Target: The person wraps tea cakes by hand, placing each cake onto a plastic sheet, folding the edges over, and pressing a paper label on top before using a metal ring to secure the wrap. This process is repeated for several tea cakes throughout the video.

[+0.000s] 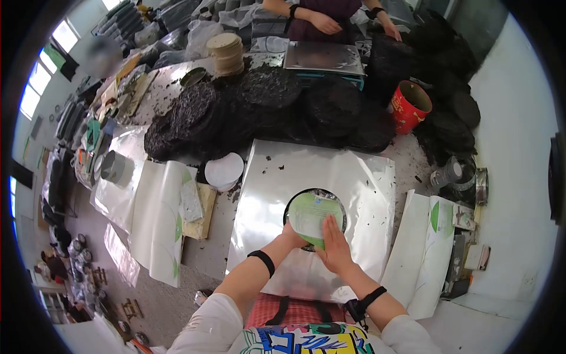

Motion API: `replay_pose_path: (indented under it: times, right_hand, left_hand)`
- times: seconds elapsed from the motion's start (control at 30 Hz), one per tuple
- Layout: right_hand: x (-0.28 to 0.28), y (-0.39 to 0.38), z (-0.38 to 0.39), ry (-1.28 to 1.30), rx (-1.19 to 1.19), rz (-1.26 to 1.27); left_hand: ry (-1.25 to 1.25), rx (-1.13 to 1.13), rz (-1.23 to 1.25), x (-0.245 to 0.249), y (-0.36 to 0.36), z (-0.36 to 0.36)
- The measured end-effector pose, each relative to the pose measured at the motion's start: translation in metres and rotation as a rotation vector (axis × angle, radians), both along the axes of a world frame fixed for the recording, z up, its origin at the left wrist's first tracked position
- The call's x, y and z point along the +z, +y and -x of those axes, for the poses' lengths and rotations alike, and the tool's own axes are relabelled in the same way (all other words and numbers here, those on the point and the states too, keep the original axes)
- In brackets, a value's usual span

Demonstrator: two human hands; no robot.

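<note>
A round green-and-white printed paper (312, 215) lies over a dark round mass with a shiny rim (344, 219), in the middle of a silver metal sheet (265, 194). At the paper's lower left edge is my left hand (291, 237), closed on it, its fingertips largely hidden. My right hand (335, 246) rests on the paper's lower right side, fingers stretched out and close together, thumb near the bottom edge.
Black layered round cakes (268, 88) line the back of the sheet. A red bucket (410, 107) stands at right, white discs (224, 170) at left. Printed sheets (156, 221) flank the metal. Across the table, a person (324, 22) works by a metal-topped scale (323, 58).
</note>
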State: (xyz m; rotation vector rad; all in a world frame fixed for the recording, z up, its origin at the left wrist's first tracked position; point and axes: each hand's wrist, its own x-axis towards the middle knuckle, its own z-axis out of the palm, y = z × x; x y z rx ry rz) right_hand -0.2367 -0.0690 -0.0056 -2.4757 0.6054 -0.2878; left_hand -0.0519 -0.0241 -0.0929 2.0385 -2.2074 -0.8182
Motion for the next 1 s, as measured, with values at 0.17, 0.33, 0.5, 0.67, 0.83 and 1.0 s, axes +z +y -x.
replay_pose_path:
  times: [0.17, 0.33, 0.5, 0.67, 0.83, 1.0]
  right_hand:
    - [0.077, -0.001, -0.039, 0.578, -0.013, 0.036]
    - [-0.023, -0.014, -0.064, -0.011, -0.268, -0.034]
    - [-0.014, -0.011, -0.075, 0.233, -0.205, 0.165]
    - [-0.017, -0.006, -0.087, 0.390, -0.274, 0.306]
    - [-0.011, -0.024, -0.031, 0.301, -0.255, 0.222]
    - [0.003, -0.021, -0.045, 0.190, -0.261, 0.188]
  left_hand:
    - [-0.486, -0.192, 0.018, 0.002, -0.007, 0.004]
    - [0.386, 0.056, 0.136, -0.002, 0.001, -0.005]
    - [0.341, -0.154, 0.051, 0.093, 0.031, -0.079]
    - [0.414, -0.094, 0.239, 0.090, -0.002, -0.050]
    - [0.056, 0.051, 0.330, 0.073, -0.014, -0.012]
    - [-0.018, 0.057, 0.379, 0.065, -0.018, -0.018]
